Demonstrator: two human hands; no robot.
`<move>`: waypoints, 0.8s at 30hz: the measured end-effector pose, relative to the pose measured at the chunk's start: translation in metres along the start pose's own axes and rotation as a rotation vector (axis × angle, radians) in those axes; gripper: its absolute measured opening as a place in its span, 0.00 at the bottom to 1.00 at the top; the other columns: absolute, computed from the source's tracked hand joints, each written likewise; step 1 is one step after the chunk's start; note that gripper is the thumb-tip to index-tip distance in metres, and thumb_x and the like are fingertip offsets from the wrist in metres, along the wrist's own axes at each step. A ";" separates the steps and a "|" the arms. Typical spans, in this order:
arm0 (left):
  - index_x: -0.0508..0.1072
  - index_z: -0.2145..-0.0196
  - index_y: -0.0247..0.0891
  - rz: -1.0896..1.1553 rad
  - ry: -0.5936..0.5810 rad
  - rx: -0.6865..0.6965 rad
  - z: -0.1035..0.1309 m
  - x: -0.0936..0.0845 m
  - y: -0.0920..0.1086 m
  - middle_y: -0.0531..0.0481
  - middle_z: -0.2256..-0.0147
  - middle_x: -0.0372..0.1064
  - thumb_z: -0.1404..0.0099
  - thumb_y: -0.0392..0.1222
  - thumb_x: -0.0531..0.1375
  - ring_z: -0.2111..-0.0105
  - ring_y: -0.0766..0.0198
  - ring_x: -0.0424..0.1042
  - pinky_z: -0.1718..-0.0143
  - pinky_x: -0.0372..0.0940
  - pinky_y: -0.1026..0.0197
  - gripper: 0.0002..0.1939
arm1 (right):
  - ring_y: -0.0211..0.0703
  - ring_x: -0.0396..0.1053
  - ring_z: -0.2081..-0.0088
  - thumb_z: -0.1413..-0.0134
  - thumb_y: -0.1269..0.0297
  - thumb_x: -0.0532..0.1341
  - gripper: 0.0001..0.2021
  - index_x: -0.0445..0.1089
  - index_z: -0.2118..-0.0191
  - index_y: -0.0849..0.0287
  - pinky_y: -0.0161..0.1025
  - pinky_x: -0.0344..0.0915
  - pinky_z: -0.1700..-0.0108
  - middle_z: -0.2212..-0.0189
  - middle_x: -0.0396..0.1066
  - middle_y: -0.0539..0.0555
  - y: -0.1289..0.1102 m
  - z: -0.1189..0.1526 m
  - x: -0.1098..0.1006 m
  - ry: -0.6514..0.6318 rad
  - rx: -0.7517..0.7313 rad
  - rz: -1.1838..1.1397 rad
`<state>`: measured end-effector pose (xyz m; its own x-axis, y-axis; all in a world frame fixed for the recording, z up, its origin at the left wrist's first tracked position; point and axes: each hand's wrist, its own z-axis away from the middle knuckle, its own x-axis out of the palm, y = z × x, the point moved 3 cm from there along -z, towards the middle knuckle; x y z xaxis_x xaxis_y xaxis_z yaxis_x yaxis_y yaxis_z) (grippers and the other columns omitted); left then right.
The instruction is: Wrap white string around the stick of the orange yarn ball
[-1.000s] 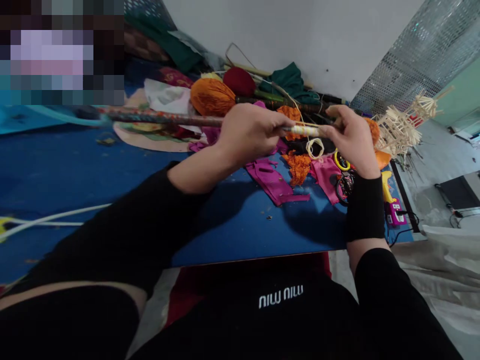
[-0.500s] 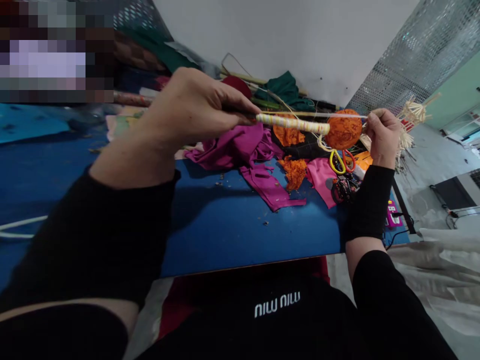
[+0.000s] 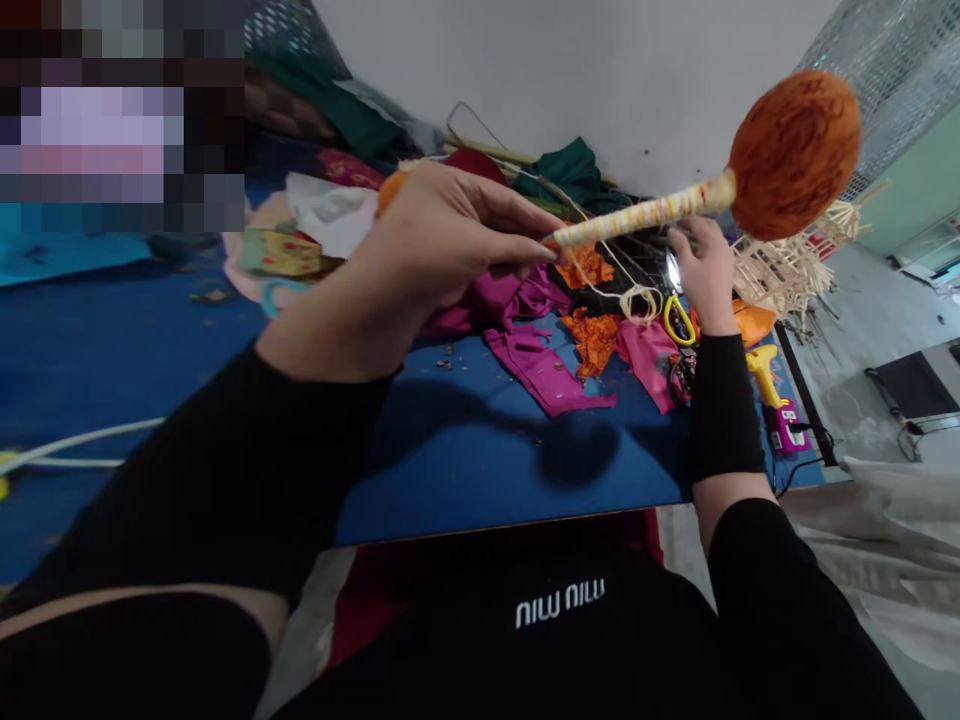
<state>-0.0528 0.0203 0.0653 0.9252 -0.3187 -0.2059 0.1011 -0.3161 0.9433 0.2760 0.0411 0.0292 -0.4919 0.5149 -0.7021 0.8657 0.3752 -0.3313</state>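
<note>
My left hand [image 3: 480,225] pinches the thin end of a stick [image 3: 645,212] wrapped in pale yellow, patterned strips. At its far end is a round head [image 3: 799,155] covered in orange patterned cloth, raised above the table and pointing right. A pale cord [image 3: 641,303] hangs from near my left fingertips and loops over the clutter. My right hand [image 3: 705,270] is below the head, fingers curved and partly apart, right beside the scissors [image 3: 679,322] with a yellow handle. Whether it touches their blades is not clear.
Purple cloth [image 3: 547,370], orange scraps [image 3: 592,340] and pink cloth [image 3: 649,360] lie on the blue table [image 3: 465,480]. A yellow glue gun [image 3: 763,375] and a purple power strip [image 3: 787,428] are at the right edge. A woven straw-coloured piece [image 3: 795,265] stands behind.
The stick has tilted, its orange head now higher, nearer and further right. My right hand has let go of the pale strip stretched along the stick and moved down and left towards the scissors.
</note>
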 end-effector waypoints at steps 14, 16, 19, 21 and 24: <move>0.84 0.56 0.35 0.222 0.062 -0.125 -0.013 0.018 -0.019 0.50 0.69 0.80 0.38 0.34 0.73 0.67 0.63 0.74 0.57 0.74 0.54 0.11 | 0.39 0.73 0.64 0.23 0.42 0.53 0.22 0.74 0.57 0.55 0.41 0.74 0.57 0.66 0.75 0.50 -0.114 0.024 0.053 -0.035 0.033 -0.450; 0.84 0.58 0.34 0.238 0.085 -0.107 -0.016 0.020 -0.021 0.49 0.69 0.80 0.39 0.32 0.72 0.69 0.64 0.73 0.59 0.74 0.55 0.10 | 0.37 0.67 0.67 0.23 0.43 0.53 0.24 0.71 0.64 0.56 0.38 0.69 0.60 0.71 0.69 0.47 -0.118 0.027 0.050 0.057 0.022 -0.403; 0.84 0.61 0.36 0.270 0.102 -0.087 -0.022 0.025 -0.029 0.49 0.70 0.80 0.42 0.28 0.71 0.72 0.65 0.72 0.66 0.72 0.57 0.11 | 0.35 0.60 0.71 0.22 0.44 0.53 0.23 0.68 0.65 0.55 0.37 0.62 0.65 0.74 0.61 0.45 -0.127 0.031 0.046 0.119 -0.040 -0.348; 0.83 0.63 0.38 0.270 0.111 -0.084 -0.025 0.028 -0.036 0.50 0.70 0.81 0.44 0.27 0.70 0.72 0.64 0.73 0.67 0.72 0.57 0.12 | 0.35 0.58 0.72 0.22 0.46 0.52 0.22 0.67 0.65 0.55 0.37 0.60 0.65 0.75 0.59 0.44 -0.131 0.034 0.045 0.127 -0.064 -0.302; 0.83 0.65 0.39 0.231 0.128 -0.057 -0.027 0.032 -0.044 0.51 0.71 0.80 0.43 0.27 0.71 0.73 0.64 0.72 0.67 0.72 0.56 0.10 | 0.35 0.58 0.72 0.21 0.46 0.51 0.22 0.67 0.65 0.54 0.38 0.60 0.66 0.75 0.59 0.45 -0.134 0.036 0.044 0.127 -0.077 -0.270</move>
<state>-0.0178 0.0482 0.0242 0.9644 -0.2600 0.0481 -0.1016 -0.1964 0.9752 0.1422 -0.0142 0.0204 -0.7148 0.4791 -0.5094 0.6951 0.5666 -0.4426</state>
